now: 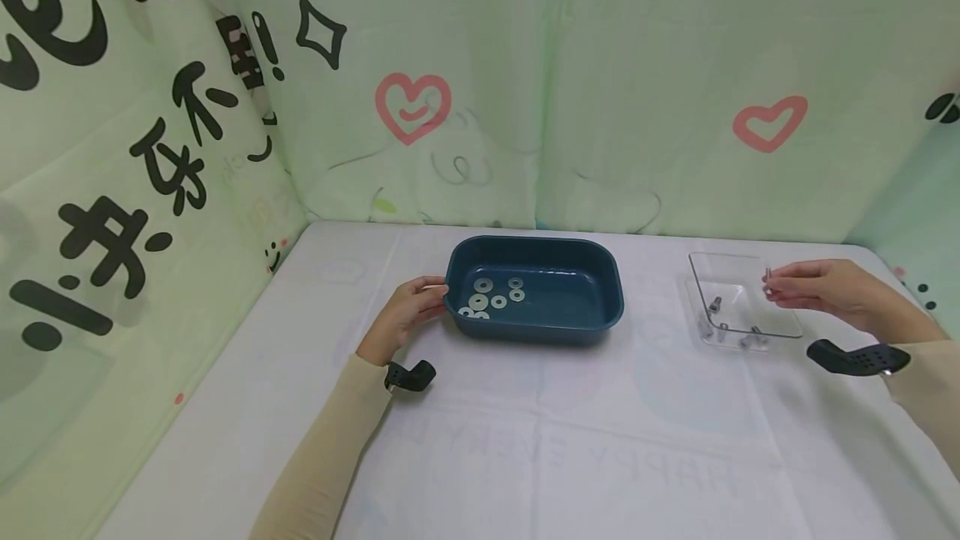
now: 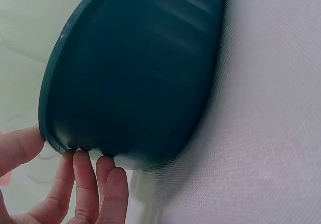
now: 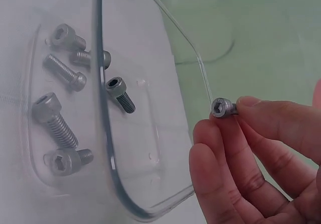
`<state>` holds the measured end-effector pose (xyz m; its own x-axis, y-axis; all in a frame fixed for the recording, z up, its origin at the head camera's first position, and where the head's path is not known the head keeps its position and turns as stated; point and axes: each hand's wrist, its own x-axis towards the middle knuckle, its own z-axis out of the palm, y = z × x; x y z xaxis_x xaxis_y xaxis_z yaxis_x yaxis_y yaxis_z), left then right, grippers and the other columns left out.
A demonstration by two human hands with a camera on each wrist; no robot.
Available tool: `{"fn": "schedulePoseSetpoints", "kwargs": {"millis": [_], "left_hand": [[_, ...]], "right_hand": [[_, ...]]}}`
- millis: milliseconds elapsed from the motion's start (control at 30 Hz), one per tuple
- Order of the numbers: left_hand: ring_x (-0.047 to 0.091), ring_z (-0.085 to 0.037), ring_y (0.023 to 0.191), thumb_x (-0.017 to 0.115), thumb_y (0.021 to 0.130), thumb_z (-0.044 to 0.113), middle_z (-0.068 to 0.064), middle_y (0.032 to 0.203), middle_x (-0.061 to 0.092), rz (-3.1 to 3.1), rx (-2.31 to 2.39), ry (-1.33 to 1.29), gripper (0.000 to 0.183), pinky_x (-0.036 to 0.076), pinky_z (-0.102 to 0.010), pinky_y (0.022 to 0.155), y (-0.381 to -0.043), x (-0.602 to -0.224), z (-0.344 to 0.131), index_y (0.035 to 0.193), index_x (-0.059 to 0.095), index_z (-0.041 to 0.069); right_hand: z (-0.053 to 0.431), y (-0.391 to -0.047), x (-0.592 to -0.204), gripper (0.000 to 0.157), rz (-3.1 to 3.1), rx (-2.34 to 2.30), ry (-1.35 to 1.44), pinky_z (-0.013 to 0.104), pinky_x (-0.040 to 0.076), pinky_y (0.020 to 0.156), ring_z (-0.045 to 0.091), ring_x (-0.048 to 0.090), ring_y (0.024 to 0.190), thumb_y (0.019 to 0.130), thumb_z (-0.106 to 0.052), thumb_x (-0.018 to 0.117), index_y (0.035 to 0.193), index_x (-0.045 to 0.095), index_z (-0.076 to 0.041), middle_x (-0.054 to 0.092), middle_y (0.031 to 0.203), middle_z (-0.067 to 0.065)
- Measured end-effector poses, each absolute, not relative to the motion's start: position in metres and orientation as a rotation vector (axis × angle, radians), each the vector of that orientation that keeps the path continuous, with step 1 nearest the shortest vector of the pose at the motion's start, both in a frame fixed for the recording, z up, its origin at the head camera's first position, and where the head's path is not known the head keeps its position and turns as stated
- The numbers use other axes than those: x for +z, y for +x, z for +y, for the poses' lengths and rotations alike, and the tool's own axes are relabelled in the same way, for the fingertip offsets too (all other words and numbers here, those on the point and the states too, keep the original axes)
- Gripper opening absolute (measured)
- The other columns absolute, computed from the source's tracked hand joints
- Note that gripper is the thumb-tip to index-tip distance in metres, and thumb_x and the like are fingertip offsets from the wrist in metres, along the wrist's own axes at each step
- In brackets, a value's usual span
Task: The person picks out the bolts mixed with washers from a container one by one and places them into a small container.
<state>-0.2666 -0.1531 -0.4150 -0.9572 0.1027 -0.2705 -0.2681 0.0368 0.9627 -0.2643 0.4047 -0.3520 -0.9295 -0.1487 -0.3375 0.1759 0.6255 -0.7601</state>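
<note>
My left hand (image 1: 411, 313) holds the left end of a dark blue plastic tub (image 1: 555, 333). In the left wrist view its thumb (image 2: 22, 146) lies at the rim, with the fingertips against the outer wall. Several pale flat washers (image 1: 478, 302) lie inside the tub, towards its left side. On the right, my right hand (image 1: 832, 294) pinches a small metal socket head screw (image 3: 223, 108) between thumb and fingers, at the right edge of a clear plastic box (image 1: 701, 286). Several more socket head screws (image 3: 56, 117) lie in that box.
White cloth covers the table (image 1: 555, 457). A printed pale green curtain (image 1: 480, 48) hangs behind it and along the left side. The tub and the clear box stand apart near the table's back half. A dark wrist strap (image 1: 858, 358) is on each arm.
</note>
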Motion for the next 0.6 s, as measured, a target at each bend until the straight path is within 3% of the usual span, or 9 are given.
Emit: {"fn": "schedulePoseSetpoints", "kwargs": {"millis": [100,400,500,600], "left_hand": [[0.061,-0.009,0.087,0.056,0.094,0.011,-0.016,0.119,0.06,2.045,2.007,-0.172,0.038,0.045,-0.039,0.103,-0.2662,-0.4142,-0.1527,0.128,0.05,-0.003],[0.061,-0.01,0.09,0.057,0.093,0.012,-0.017,0.121,0.059,2.039,2.013,-0.19,0.038,0.045,-0.038,0.103,-0.2674,-0.4148,-0.1524,0.129,0.05,-0.002],[0.061,-0.011,0.091,0.057,0.094,0.012,-0.019,0.124,0.058,2.038,2.012,-0.195,0.039,0.045,-0.039,0.104,-0.267,-0.4143,-0.1518,0.129,0.05,-0.002],[0.061,-0.014,0.094,0.057,0.093,0.012,-0.02,0.126,0.057,2.033,2.013,-0.199,0.04,0.044,-0.039,0.104,-0.2665,-0.4141,-0.1513,0.13,0.049,-0.002]], "right_hand": [[0.4061,-0.2637,-0.3506,0.01,2.449,-1.244,0.047,0.012,0.053,0.075,-0.003,0.064,0.082,0.094,-0.032,0.055,0.09,0.061,-0.039,0.062,0.083,-0.026],[0.4102,-0.2639,-0.3467,0.02,2.422,-1.277,0.073,0.014,0.054,0.074,-0.004,0.064,0.08,0.095,-0.03,0.054,0.082,0.06,-0.043,0.064,0.082,-0.025],[0.412,-0.2636,-0.3474,0.018,2.43,-1.279,0.077,0.014,0.054,0.074,-0.004,0.064,0.08,0.094,-0.03,0.055,0.082,0.06,-0.042,0.064,0.082,-0.024],[0.414,-0.2627,-0.349,0.008,2.457,-1.259,0.074,0.014,0.054,0.074,-0.004,0.064,0.08,0.094,-0.032,0.056,0.093,0.064,-0.032,0.064,0.082,-0.024]]}}
